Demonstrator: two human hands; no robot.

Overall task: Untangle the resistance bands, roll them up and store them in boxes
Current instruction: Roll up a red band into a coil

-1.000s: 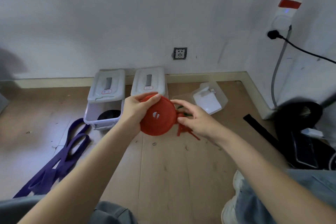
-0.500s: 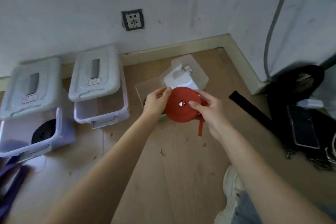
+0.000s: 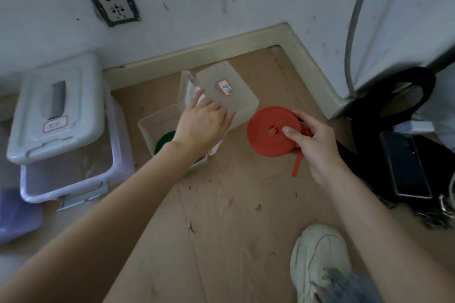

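Comparing with half a second back, the red band roll (image 3: 273, 130) was gripped by both hands then; now it's held by the right hand (image 3: 312, 140) alone, fingers curled round its rim, loose tail dangling, roll hovering over the floor just right of the small clear box (image 3: 147, 128); the left hand (image 3: 200, 124) has been moved onto that box's lid (image 3: 229, 96), which is tipped up on edge, fingers laid against it, though whether it's actually gripped can't be told; a green roll (image 3: 163, 141) is already sitting inside; so rolling looks done, and stowing the red one is probably next.
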